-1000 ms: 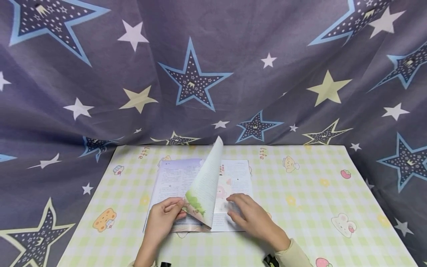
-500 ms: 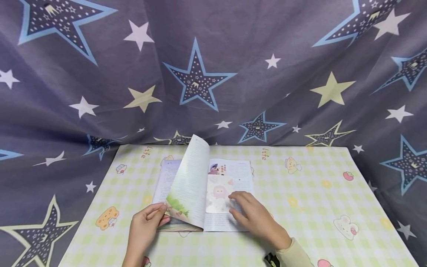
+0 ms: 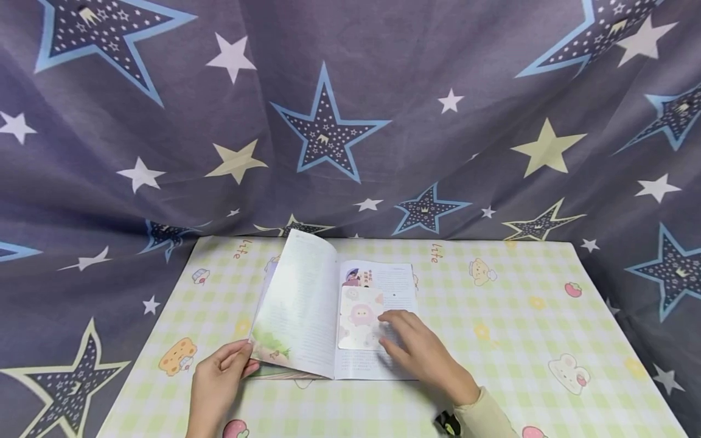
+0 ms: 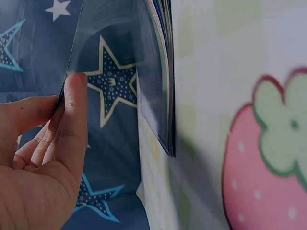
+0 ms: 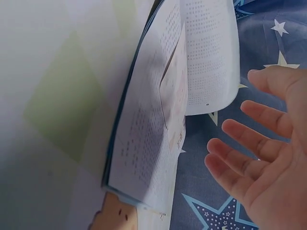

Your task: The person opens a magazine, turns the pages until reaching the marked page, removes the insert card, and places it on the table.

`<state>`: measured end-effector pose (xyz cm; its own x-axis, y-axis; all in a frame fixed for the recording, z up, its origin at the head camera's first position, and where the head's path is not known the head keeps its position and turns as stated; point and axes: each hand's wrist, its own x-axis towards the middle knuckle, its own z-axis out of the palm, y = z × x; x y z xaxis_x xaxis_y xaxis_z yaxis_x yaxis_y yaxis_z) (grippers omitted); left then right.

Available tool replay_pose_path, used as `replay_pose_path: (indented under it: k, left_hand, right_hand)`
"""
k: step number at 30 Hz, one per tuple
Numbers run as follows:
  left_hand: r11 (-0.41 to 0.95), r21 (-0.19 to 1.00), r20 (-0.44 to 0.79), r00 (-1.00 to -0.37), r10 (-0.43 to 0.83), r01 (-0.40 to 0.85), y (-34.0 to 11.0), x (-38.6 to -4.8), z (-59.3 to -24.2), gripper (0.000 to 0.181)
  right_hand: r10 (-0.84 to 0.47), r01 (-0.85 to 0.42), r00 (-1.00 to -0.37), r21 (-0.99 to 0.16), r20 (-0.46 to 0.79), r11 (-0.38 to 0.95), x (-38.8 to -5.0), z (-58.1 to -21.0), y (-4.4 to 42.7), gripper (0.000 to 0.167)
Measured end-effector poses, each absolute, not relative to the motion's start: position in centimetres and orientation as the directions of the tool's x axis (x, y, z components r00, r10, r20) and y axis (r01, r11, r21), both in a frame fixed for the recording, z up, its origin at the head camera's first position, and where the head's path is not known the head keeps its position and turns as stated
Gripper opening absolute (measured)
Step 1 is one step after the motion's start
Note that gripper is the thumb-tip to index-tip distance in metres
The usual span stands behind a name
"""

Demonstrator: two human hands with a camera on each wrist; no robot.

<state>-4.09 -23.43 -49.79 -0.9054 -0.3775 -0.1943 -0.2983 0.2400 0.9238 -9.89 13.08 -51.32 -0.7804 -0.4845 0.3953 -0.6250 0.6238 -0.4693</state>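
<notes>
An open magazine [image 3: 397, 283] with printed text lies on the table. My left hand [image 3: 219, 380] pinches the lower outer corner of a raised page [image 3: 301, 292] between thumb and fingers; the left wrist view shows the pinch on the page edge [image 4: 72, 48]. The page leans over the left side and hides most of what lies under it. A pale square card [image 3: 356, 331] with a pink cartoon figure rests on the right-hand page. Beside the card, my right hand [image 3: 424, 356] hovers with fingers spread and holding nothing, apart from the paper in the right wrist view.
A green-and-white checked cloth [image 3: 493, 377] with cartoon prints covers the table. Behind it hangs a dark curtain [image 3: 416, 146] patterned with stars, which also runs along both sides.
My left hand has carried the page from the middle over to the left and lowered it. The card and right-hand page have come into full view. My right hand has barely moved.
</notes>
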Motion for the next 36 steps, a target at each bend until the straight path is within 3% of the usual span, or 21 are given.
replay_pose_path:
  k: [21,29,36]
  left_hand:
    - [0.335,0.88,-0.185,-0.892,-0.412,-0.337,-24.8,-3.5,-51.0,0.031]
    - [0.468,0.807,-0.117,-0.875,-0.47,-0.359,-25.1,-3.7,-50.5,0.033]
    - [0.426,0.841,-0.123,-0.885,-0.45,-0.334,-24.9,-3.9,-49.9,0.033]
  right_hand:
    - [-0.461,-0.613,-0.79,-0.519,0.404,0.596,-10.8,-51.2,13.0,0.036]
    - [-0.462,-0.623,-0.783,-0.528,0.417,0.578,-11.3,-51.5,13.1,0.036]
    - [-0.442,-0.603,-0.798,-0.577,0.411,0.552,-12.3,-50.9,13.0,0.039]
